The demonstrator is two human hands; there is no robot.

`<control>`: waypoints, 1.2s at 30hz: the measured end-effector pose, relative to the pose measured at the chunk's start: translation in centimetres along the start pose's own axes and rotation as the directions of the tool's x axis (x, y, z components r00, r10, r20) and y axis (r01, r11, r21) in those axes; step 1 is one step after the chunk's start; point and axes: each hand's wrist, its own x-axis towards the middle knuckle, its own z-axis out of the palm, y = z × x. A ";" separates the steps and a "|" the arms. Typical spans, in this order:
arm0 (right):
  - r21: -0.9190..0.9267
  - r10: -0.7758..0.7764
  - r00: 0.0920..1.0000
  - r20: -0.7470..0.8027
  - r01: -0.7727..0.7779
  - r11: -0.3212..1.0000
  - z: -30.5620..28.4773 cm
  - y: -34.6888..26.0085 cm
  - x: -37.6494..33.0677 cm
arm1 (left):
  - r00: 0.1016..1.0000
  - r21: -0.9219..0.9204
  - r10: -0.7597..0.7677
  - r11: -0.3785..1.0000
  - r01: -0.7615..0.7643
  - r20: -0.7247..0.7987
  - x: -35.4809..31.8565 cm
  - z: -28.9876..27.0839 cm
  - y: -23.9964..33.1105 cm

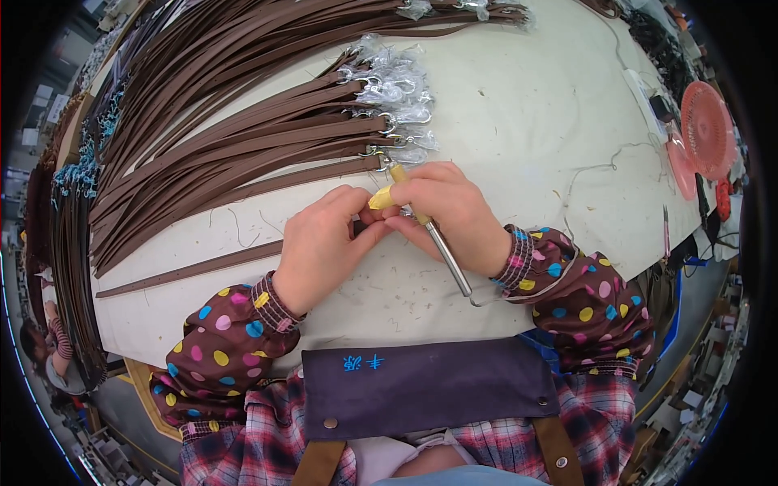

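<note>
Now | right hand (450, 212) fingers pinching a thin tool (433, 235), long axis near-right to far-left | left hand (320, 243) fingers pinching brown strap (194, 269) end, running left across tabletop (527, 121)

The near end of the strap (194, 267) is hidden under the left hand (320, 247). The tool (429, 231) is covered mid-length by the right hand (450, 211), and its tip cannot be told. What is pinched between both grips is hidden. Far strap ends (73, 186) are blurred.
</note>
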 end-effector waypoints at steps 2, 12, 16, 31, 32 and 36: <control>0.066 0.017 0.999 -0.030 -0.015 0.998 0.0 0.4 0.0 | 1.000 -0.062 -0.021 0.998 0.022 0.015 0.1 -0.1 0.1; 0.549 0.444 0.890 0.103 -0.423 0.721 -0.4 0.1 -0.1 | 0.978 -0.477 -0.171 0.854 0.207 0.119 -0.1 -0.3 -1.6; 0.451 0.453 0.885 0.104 -0.448 0.772 0.5 0.5 -0.5 | 0.977 -0.514 -0.173 0.831 0.211 0.123 0.0 0.0 -1.8; 0.342 0.480 0.864 0.152 -0.502 0.794 0.3 0.2 -0.3 | 0.981 -0.522 -0.159 0.830 0.196 0.115 0.1 0.2 -1.7; 0.342 0.480 0.864 0.153 -0.502 0.795 0.3 0.2 -0.3 | 0.982 -0.523 -0.153 0.831 0.190 0.113 0.1 0.1 -1.7; 0.319 0.480 0.861 0.165 -0.508 0.800 0.2 0.0 -0.3 | 0.983 -0.509 -0.142 0.842 0.180 0.112 0.0 0.2 -1.9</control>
